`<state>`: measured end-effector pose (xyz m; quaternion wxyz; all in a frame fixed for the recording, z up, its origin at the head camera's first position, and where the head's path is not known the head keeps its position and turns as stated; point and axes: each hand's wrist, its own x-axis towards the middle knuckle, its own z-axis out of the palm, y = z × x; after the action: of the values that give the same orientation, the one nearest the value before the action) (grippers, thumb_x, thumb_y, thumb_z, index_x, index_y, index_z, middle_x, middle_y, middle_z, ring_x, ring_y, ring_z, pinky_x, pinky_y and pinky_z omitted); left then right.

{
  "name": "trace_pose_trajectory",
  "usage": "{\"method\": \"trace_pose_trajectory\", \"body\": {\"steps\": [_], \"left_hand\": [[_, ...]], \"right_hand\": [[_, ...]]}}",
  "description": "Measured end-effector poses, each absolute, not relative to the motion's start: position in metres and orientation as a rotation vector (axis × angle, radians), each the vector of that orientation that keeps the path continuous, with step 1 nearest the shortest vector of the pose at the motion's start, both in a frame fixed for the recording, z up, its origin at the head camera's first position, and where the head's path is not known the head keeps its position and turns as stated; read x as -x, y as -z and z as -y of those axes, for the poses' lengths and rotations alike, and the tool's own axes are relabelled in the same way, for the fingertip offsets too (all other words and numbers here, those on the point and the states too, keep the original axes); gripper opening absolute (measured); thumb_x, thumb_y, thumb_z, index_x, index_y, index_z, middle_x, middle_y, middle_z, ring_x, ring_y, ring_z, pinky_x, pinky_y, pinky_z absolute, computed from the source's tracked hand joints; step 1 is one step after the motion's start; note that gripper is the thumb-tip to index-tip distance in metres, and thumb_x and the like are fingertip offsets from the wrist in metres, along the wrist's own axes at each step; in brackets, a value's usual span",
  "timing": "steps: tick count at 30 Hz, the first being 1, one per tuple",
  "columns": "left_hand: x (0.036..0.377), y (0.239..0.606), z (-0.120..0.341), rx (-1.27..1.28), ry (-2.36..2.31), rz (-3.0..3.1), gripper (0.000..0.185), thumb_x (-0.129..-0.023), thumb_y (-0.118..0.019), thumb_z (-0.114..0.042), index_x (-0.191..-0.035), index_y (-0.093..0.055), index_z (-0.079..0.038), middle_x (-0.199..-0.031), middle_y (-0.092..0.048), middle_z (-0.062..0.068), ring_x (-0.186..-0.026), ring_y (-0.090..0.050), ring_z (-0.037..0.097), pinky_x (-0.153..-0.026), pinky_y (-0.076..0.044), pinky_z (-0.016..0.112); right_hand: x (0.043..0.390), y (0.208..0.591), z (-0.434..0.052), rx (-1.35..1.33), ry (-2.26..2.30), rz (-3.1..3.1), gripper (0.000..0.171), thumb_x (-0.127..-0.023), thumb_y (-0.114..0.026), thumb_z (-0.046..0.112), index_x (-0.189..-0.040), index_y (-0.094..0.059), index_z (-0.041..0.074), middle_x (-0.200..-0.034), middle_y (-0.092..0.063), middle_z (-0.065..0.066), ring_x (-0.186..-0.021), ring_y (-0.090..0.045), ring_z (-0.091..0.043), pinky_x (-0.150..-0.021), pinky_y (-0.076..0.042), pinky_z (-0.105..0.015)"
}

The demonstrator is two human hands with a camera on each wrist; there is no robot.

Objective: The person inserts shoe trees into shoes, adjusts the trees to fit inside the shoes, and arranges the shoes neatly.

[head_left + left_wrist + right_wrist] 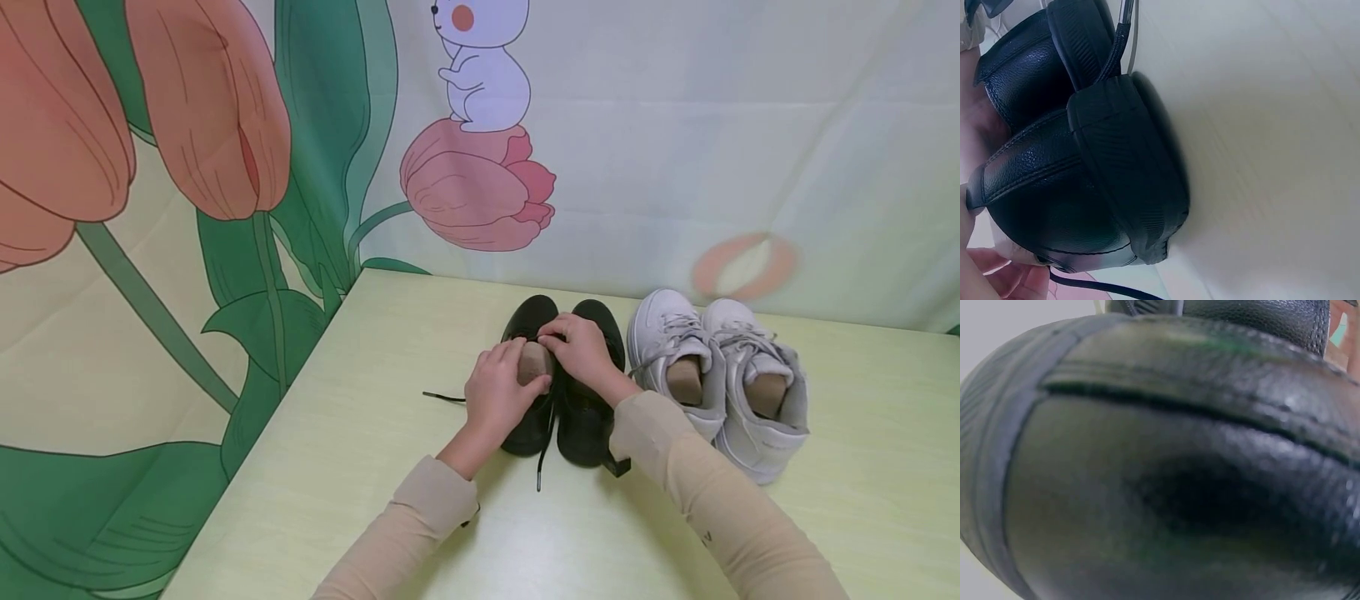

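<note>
Two black leather shoes stand side by side on the table, toes toward the back wall. My left hand [495, 387] holds the left black shoe [528, 433] near its opening, fingers on one side of a brown piece [535, 362] and thumb on the other. At the front of that opening, my right hand [581, 346] pinches a black shoelace; the fingertips partly hide it. One loose lace end [442, 396] sticks out leftward, and another lace end [540, 471] hangs past the heel. The right black shoe [581, 433] lies under my right wrist and fills most of the right wrist view.
Close on the right stand two white sneakers, the left one [660, 312] and the right one [765, 450], with brown pieces inside. The pale yellow table [337, 467] meets a printed cloth [637, 192] at the back and left.
</note>
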<state>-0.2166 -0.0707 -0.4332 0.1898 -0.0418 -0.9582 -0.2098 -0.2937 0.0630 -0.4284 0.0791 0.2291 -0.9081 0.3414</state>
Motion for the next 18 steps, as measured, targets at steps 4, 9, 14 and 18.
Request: {"method": "trace_pose_trajectory", "body": {"steps": [4,9,14,18], "left_hand": [[0.2173,0.4343,0.0725,0.093,0.660,2.662,0.054,-0.075,-0.066,-0.043,-0.120,-0.054,-0.016,-0.109,-0.057,0.004,-0.096,-0.055,0.020,-0.071,-0.049,0.033],[0.2191,0.4339,0.0747,0.106,0.721,2.596,0.044,-0.077,-0.065,-0.039,-0.115,-0.057,-0.019,-0.093,-0.054,0.005,-0.078,-0.054,0.017,-0.059,-0.045,0.027],[0.2202,0.4318,0.0766,0.122,0.668,2.593,0.039,-0.077,-0.064,-0.040,-0.111,-0.063,-0.021,-0.087,-0.056,0.001,-0.067,-0.054,0.014,-0.052,-0.041,0.024],[0.2213,0.4320,0.0779,0.122,0.621,2.587,0.038,-0.076,-0.063,-0.042,-0.109,-0.064,-0.023,-0.086,-0.057,-0.001,-0.066,-0.056,0.012,-0.050,-0.041,0.023]], "right_hand": [[0.2933,0.4280,-0.0628,-0.695,-1.020,2.714,0.014,-0.083,-0.060,0.014,-0.088,-0.070,0.005,-0.086,-0.063,-0.006,-0.080,-0.059,-0.022,-0.071,-0.048,-0.036],[0.2938,0.4287,-0.0636,-0.695,-1.031,2.710,0.014,-0.083,-0.060,0.014,-0.088,-0.070,0.005,-0.086,-0.063,-0.007,-0.080,-0.059,-0.022,-0.070,-0.048,-0.035],[0.2948,0.4302,-0.0639,-0.690,-1.032,2.713,0.015,-0.083,-0.060,0.014,-0.089,-0.070,0.004,-0.086,-0.063,-0.007,-0.081,-0.059,-0.023,-0.072,-0.048,-0.036],[0.2959,0.4314,-0.0635,-0.687,-1.029,2.711,0.014,-0.083,-0.060,0.014,-0.088,-0.070,0.005,-0.086,-0.063,-0.006,-0.081,-0.059,-0.022,-0.072,-0.048,-0.035]]}}
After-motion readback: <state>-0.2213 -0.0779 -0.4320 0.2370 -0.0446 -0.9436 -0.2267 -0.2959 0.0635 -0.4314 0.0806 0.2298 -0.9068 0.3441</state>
